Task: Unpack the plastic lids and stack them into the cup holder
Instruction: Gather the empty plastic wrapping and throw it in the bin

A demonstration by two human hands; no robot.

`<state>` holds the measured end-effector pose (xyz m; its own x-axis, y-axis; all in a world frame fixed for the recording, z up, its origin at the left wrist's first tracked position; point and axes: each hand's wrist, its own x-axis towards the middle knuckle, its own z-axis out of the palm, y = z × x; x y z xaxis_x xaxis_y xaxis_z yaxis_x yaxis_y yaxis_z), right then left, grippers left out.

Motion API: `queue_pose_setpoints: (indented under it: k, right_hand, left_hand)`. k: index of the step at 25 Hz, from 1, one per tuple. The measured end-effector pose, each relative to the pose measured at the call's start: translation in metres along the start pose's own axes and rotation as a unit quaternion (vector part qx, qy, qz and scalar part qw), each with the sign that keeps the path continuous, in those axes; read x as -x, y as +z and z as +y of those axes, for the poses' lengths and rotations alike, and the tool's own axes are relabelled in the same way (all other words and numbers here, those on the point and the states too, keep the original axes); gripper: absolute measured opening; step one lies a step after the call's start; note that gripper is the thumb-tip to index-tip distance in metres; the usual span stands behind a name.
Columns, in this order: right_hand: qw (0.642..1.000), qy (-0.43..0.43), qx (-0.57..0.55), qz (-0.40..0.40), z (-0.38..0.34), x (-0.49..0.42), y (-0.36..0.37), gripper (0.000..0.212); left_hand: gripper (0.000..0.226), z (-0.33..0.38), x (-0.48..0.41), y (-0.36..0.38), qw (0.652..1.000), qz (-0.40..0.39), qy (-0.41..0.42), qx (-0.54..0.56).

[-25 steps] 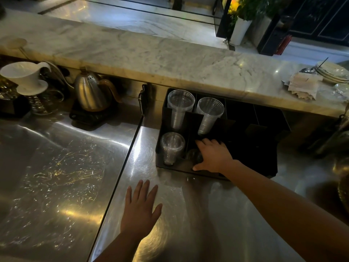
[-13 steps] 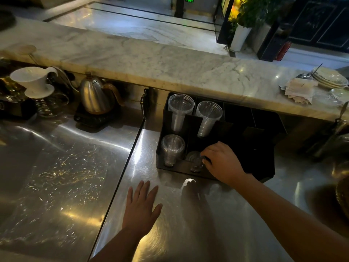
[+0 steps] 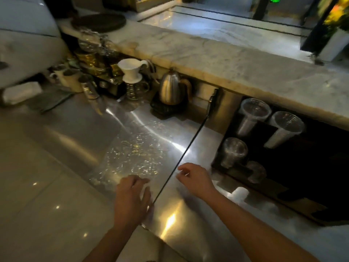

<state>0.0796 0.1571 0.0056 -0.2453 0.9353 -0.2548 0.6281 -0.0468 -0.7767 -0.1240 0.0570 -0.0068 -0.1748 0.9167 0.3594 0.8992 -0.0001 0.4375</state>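
The black cup holder point(image 3: 283, 178) stands at the right under the marble ledge. It holds two tilted stacks of clear cups point(image 3: 253, 116) at the back and a shorter stack point(image 3: 233, 150) in front. A small pile of clear lids point(image 3: 256, 172) sits in the front slot beside that. A crinkled clear plastic bag point(image 3: 132, 156) lies flat on the steel counter; what is inside it is unclear. My left hand point(image 3: 132, 197) rests palm down on the bag's near edge. My right hand point(image 3: 194, 178) hovers left of the holder, fingers loosely curled, holding nothing.
A steel kettle point(image 3: 173, 89) on a black base and a white dripper point(image 3: 131, 69) on a glass server stand at the back. Jars and small jugs crowd the far left. The marble ledge point(image 3: 226, 63) overhangs the holder. A dark seam point(image 3: 181, 157) splits the counter.
My right hand has come out of the cup holder's front slot and moved left over the counter. My left hand slid left onto the plastic bag. The view swung to the left.
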Motion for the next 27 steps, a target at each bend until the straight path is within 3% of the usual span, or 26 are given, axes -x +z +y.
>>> queue_pose_setpoints:
  k: [3,6,9,11,12,14,16,17,20,22,24,27]
  right_hand:
    - [0.984,0.132,-0.117,-0.021,-0.024,-0.035,0.042,0.045]
    - [0.980,0.177,-0.094,0.003,-0.034,-0.060,0.066,0.057]
    - [0.968,0.211,-0.131,0.040,-0.038,-0.078,0.074,0.047]
    - [0.953,0.227,-0.191,0.053,-0.042,-0.084,0.078,0.023]
    - [0.941,0.241,-0.234,0.050,-0.045,-0.086,0.080,0.017]
    - [0.916,0.259,-0.301,0.046,-0.048,-0.087,0.085,0.026]
    - [0.900,0.261,-0.343,0.064,-0.051,-0.083,0.084,0.012]
    - [0.889,0.256,-0.373,0.073,-0.053,-0.080,0.081,0.007]
    - [0.893,0.205,-0.394,0.072,-0.055,-0.065,0.055,0.026]
    - [0.903,0.164,-0.391,0.072,-0.050,-0.054,0.029,0.036]
    - [0.893,0.138,-0.425,0.048,-0.044,-0.041,0.006,0.043]
    - [0.867,0.119,-0.485,0.006,-0.038,-0.019,-0.015,0.030]
  left_hand:
    - [0.037,-0.050,-0.020,-0.020,0.989,0.069,-0.119,-0.054]
    - [0.057,-0.095,-0.064,-0.018,0.968,0.001,-0.243,-0.070]
    - [0.076,-0.138,-0.113,-0.007,0.944,-0.113,-0.307,-0.052]
    - [0.071,-0.156,-0.135,0.000,0.926,-0.183,-0.329,-0.024]
    - [0.064,-0.164,-0.144,0.005,0.921,-0.198,-0.336,-0.011]
    - [0.054,-0.172,-0.154,0.012,0.916,-0.201,-0.347,0.011]
    - [0.048,-0.175,-0.157,0.013,0.910,-0.211,-0.349,0.074]
    - [0.042,-0.174,-0.156,0.009,0.890,-0.220,-0.368,0.158]
    - [0.034,-0.177,-0.148,0.000,0.776,-0.271,-0.412,0.394]
    - [0.025,-0.172,-0.149,-0.007,0.749,-0.276,-0.389,0.460]
    - [0.038,-0.168,-0.152,-0.010,0.722,-0.281,-0.370,0.512]
    - [0.027,-0.145,-0.156,-0.016,0.629,-0.302,-0.392,0.599]
